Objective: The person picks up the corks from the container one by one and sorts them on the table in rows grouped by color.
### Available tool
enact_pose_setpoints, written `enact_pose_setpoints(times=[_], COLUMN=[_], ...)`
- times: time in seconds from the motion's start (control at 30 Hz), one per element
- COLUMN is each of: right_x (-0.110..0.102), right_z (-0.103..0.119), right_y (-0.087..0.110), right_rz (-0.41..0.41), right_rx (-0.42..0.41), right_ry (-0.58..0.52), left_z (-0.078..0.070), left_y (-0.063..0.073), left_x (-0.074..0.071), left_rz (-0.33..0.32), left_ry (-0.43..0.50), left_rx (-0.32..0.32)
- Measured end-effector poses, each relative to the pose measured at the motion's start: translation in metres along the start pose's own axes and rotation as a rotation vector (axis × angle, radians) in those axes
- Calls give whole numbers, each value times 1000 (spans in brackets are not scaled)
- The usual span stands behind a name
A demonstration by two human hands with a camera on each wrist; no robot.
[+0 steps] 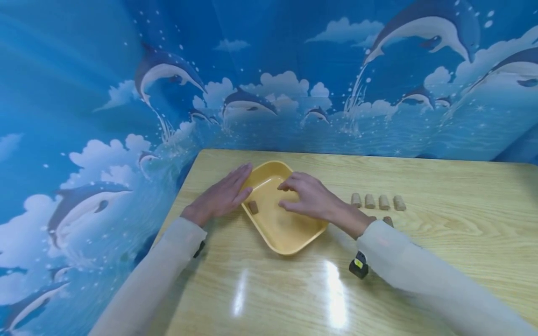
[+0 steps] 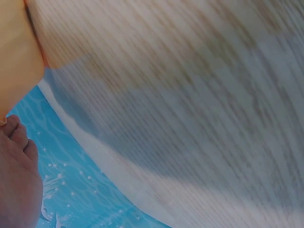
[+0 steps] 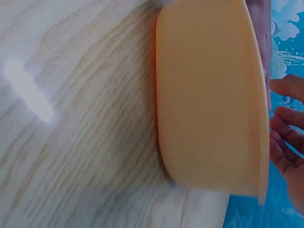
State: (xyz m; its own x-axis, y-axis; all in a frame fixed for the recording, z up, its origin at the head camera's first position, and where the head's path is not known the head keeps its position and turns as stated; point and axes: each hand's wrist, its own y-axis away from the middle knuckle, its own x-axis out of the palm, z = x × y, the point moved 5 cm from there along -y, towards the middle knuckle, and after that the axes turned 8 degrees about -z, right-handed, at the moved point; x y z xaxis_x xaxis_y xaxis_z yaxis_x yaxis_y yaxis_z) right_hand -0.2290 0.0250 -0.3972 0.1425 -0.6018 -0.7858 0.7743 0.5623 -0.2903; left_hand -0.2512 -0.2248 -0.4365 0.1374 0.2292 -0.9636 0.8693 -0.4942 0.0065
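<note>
A yellow plastic tub (image 1: 290,228) stands turned cornerwise on the table, and one small brown cork-like piece (image 1: 253,207) lies inside against its left wall. My left hand (image 1: 222,193) rests at the tub's left rim with its fingers straight. Above the inside of the tub hovers my right hand (image 1: 308,196), its fingers bent loosely and thumb apart, nothing visible between them. The right wrist view has the tub's outer side (image 3: 209,95) with the right fingertips (image 3: 280,85) just beyond its rim. In the left wrist view, only part of the left hand (image 2: 19,175) shows beside the tub.
Right of the tub, several pale cork-like pieces (image 1: 370,201) stand in a row. Nearer the right forearm sits a darker piece (image 1: 388,220), with another partly hidden by the sleeve. The wood-grain table (image 1: 269,289) ends at a blue dolphin-print curtain (image 1: 269,126) behind and left.
</note>
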Motion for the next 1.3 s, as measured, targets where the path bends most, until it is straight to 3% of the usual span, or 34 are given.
enact_pose_setpoints(times=[0.3,0.57,1.3], right_x=[21,28,44], right_z=[8,22,27], right_y=[-11,-18,-45], right_rz=[56,64,211], right_rx=[-5,-90,-84], right_ry=[18,49,37], left_z=[0,-2,0], left_y=[0,0,0], left_x=[2,1,-1], left_rz=[7,3,5], left_ry=[22,16,10], left_rx=[-16,-16,-15])
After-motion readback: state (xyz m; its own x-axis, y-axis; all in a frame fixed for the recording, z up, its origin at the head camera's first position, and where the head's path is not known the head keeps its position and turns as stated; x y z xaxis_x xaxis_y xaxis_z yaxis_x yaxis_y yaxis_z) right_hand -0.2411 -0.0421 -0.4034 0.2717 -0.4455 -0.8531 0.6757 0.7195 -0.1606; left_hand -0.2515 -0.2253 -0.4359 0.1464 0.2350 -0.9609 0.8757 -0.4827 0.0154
